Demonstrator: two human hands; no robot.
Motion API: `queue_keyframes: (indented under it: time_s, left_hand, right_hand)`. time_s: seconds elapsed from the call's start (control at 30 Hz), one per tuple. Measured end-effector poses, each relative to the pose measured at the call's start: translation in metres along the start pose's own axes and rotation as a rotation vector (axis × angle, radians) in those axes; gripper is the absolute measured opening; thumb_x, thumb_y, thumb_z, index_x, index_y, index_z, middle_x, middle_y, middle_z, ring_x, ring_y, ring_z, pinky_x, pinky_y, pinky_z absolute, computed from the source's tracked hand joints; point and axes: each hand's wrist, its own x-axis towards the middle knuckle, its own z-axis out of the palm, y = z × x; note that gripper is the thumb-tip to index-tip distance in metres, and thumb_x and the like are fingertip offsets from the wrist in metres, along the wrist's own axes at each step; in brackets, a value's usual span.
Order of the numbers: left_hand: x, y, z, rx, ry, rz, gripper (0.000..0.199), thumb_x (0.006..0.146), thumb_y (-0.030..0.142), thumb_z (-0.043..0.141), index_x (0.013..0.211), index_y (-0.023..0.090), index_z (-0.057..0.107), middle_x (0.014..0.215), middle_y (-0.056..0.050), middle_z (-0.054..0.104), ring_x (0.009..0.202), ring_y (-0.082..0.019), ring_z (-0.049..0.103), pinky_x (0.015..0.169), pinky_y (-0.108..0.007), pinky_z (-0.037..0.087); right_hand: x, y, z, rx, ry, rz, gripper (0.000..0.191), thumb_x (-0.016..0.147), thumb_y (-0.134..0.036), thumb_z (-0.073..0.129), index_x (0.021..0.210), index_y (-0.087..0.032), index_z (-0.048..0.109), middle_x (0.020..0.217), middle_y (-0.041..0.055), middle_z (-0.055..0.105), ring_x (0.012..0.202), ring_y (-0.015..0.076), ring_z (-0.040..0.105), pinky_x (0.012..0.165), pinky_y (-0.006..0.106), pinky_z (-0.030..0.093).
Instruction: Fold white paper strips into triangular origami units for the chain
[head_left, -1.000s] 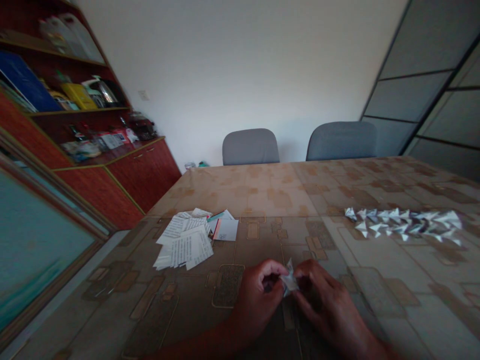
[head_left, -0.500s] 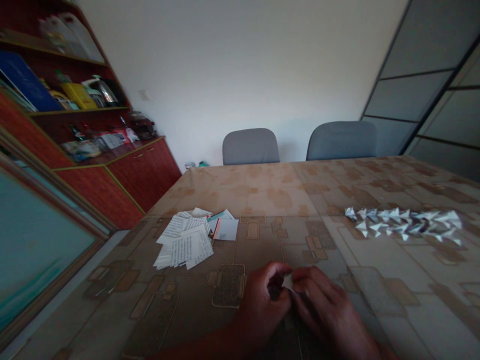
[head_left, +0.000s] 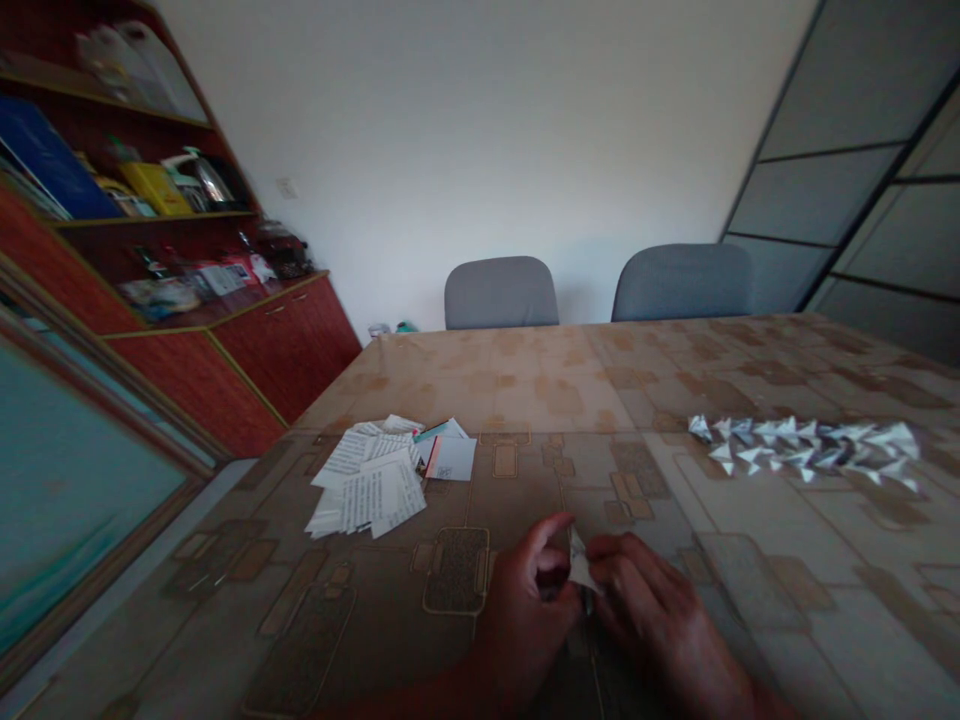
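A: What lies largest around our hands?
B: The table [head_left: 540,380], stretching ahead of us, with two chairs [head_left: 501,293] beyond its far edge.
A: And to the right?
B: Ahead and right of our hands we see rows [head_left: 807,433] of pointed folded papers, set close together, perhaps to stay orderly and out of the way.
A: The slips [head_left: 382,490]?
B: Ahead and left of our hands, overlapping loosely, probably so their edges are easy to catch. A card [head_left: 452,460] lies at their right side.
A: How do our hands stand?
B: Near each other. Our right hand [head_left: 660,600] has its fingertips closed on the piece [head_left: 580,568], seemingly to steady it. Our left hand [head_left: 525,610] curves thumb and forefinger, parted, about its other side; we cannot tell whether they press.
A: So the piece sits between them?
B: Yes, pale, point upward; its folds are too small to make out.
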Motion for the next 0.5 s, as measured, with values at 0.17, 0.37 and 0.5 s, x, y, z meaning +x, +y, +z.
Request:
queue_keyframes:
  time_s: [0.17, 0.37, 0.5]
  left_hand:
    - [-0.001, -0.003, 0.003, -0.076, -0.051, 0.023, 0.041, 0.071, 0.008, 0.052, 0.109, 0.014, 0.064, 0.088, -0.006, 0.070, 0.083, -0.020, 0.067, 0.072, -0.027, 0.051]
    - [-0.004, -0.003, 0.000, -0.104, -0.059, -0.015, 0.054, 0.072, 0.017, 0.062, 0.126, 0.014, 0.055, 0.086, -0.007, 0.072, 0.080, -0.022, 0.069, 0.071, -0.030, 0.053]
    - [-0.007, 0.006, -0.005, -0.303, -0.046, -0.017, 0.047, 0.079, 0.032, 0.064, 0.122, 0.015, 0.057, 0.119, -0.014, 0.066, 0.109, -0.026, 0.063, 0.092, -0.035, 0.049]
  right_hand:
    - [0.000, 0.000, 0.001, 0.039, -0.020, 0.017, 0.022, 0.096, -0.013, 0.037, 0.083, -0.022, 0.053, 0.078, 0.0040, 0.067, 0.069, 0.0152, 0.067, 0.061, 0.024, 0.053]
    - [0.000, 0.001, -0.003, 0.007, 0.016, -0.010, 0.021, 0.094, -0.013, 0.040, 0.082, -0.021, 0.055, 0.077, 0.0049, 0.069, 0.067, 0.0163, 0.067, 0.061, 0.025, 0.053]
    - [0.001, 0.001, -0.006, 0.036, -0.006, -0.007, 0.019, 0.094, -0.013, 0.043, 0.085, -0.022, 0.056, 0.078, 0.0043, 0.068, 0.070, 0.0166, 0.067, 0.063, 0.026, 0.054]
